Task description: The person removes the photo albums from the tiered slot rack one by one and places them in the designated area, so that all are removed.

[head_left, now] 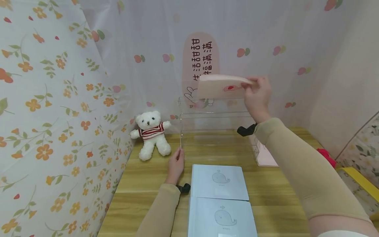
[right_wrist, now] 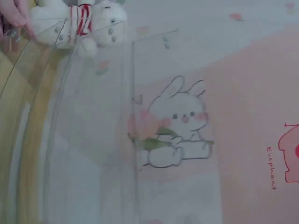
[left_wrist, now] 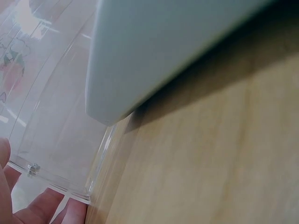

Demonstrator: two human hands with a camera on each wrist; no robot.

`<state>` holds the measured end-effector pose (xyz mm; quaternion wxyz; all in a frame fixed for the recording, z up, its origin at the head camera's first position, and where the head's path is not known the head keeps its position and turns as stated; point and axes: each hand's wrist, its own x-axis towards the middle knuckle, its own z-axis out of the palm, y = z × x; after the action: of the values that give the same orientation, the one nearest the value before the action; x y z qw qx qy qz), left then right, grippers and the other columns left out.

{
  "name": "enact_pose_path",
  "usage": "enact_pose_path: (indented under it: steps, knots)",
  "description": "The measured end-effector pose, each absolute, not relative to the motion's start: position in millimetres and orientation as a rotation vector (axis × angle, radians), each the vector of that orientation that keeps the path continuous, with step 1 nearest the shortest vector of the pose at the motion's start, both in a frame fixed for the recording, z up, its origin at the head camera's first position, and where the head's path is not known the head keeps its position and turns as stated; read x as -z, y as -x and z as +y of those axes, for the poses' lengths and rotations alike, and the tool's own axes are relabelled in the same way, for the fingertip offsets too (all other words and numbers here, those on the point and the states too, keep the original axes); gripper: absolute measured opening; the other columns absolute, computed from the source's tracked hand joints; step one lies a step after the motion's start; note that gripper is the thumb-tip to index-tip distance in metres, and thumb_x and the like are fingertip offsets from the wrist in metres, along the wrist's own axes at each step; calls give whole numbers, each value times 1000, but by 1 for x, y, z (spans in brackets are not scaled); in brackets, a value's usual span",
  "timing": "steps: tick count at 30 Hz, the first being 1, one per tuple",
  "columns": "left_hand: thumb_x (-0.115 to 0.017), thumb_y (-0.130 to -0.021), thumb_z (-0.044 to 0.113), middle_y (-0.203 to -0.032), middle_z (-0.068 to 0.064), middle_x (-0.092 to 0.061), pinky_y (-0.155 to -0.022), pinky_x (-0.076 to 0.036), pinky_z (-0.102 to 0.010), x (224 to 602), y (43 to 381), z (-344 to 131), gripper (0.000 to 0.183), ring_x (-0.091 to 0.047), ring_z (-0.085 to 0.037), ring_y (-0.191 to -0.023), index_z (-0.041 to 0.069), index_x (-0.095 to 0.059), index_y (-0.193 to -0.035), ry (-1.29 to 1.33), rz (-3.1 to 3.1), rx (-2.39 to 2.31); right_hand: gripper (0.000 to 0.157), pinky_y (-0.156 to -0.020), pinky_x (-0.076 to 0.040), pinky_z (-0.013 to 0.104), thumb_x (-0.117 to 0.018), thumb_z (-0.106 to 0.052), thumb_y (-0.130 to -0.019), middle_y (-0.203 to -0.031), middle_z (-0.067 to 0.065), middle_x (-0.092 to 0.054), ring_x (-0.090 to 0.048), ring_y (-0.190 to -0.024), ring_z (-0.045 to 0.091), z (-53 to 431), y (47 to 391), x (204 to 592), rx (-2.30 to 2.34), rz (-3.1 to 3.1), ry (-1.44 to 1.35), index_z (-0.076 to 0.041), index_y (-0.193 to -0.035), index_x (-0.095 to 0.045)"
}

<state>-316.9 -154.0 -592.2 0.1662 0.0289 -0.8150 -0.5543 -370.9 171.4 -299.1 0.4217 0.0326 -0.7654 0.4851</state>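
Up at the back, my right hand [head_left: 258, 97] pinches the right end of a pink notebook [head_left: 213, 88], raised above a clear acrylic rack [head_left: 219, 115]. A red drawing and the word "Elephant" show on its pink cover [right_wrist: 254, 98] in the right wrist view. My left hand [head_left: 176, 166] grips the front edge of the rack's left side panel; in the left wrist view, its fingers [left_wrist: 42, 205] curl round that clear edge. Two light blue notebooks with whale drawings, one farther [head_left: 219, 182] and one nearer [head_left: 217, 219], lie in front of the rack.
A white teddy bear [head_left: 152, 136] in a striped top sits left of the rack. Another pink notebook [head_left: 265, 157] lies at the rack's right side. Farther right are a red object [head_left: 326, 156] and a yellow-edged item [head_left: 358, 181]. Patterned curtains [head_left: 59, 98] enclose the wooden table [head_left: 142, 187].
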Motion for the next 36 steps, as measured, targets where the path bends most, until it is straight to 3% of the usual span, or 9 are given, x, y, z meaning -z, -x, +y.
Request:
enact_pose_path:
  steps: [2,5,11,16,21,25,30,36]
  knots:
    - [-58,-111,59,-148,-12,-73,-108,-59,-53,598,321,-155,55,-70,-30,-133,24,-69,-152,-81,-2321,1566,20,-97,-45,21,-76,-17,-105,-97,-27,-45,-53,-109,2,173,363,296,-1218,-1885,-89,-2,-118,-78]
    - [-59,-110,61,-148,-7,-74,-110,-59,-52,604,325,-155,54,-69,-23,-134,28,-69,-151,-105,-2329,1569,20,-93,-43,18,-80,-17,-103,-96,-30,-45,-48,-103,-9,179,352,294,-1217,-1840,-111,-3,-116,-80]
    - [-58,-112,58,-148,-12,-73,-106,-60,-52,594,318,-152,54,-70,-29,-132,23,-69,-152,-61,-2315,1590,23,-94,-40,19,-84,-15,-99,-96,-30,-49,-49,-101,-11,196,324,304,-1214,-1816,-174,4,-113,-79]
    - [-58,-111,60,-148,-16,-72,-107,-59,-54,597,322,-157,58,-70,-33,-134,22,-68,-153,-36,-2299,1614,23,-86,-37,20,-85,-11,-98,-96,-29,-49,-47,-97,-11,212,300,334,-1134,-1916,-189,7,-111,-78]
    - [-57,-110,64,-147,-10,-74,-107,-60,-53,615,336,-161,57,-70,-27,-135,28,-69,-152,-63,-2326,1549,22,-81,-37,22,-84,-8,-97,-97,-7,-57,-45,-94,-12,226,279,362,-1071,-2060,-155,5,-113,-78]
    - [-58,-111,59,-150,-13,-72,-114,-56,-58,598,323,-157,55,-68,-33,-139,24,-68,-152,-80,-2333,1596,21,-80,-38,19,-85,-7,-96,-101,10,-61,-44,-93,-11,241,268,381,-1060,-2150,-140,3,-113,-78]
    - [-59,-114,47,-153,-13,-69,-119,-52,-58,579,309,-153,49,-64,-37,-142,21,-66,-155,-134,-2348,1627,22,-70,-42,7,-87,-14,-97,-104,9,-63,-47,-92,-11,256,256,398,-1057,-2293,-137,-1,-114,-78]
    - [-61,-109,60,-154,-2,-69,-121,-52,-53,615,334,-162,54,-65,-26,-143,32,-65,-155,-143,-2358,1651,22,-66,-45,12,-88,-14,-96,-104,10,-66,-49,-87,-14,268,245,410,-1033,-2397,-166,-3,-113,-80]
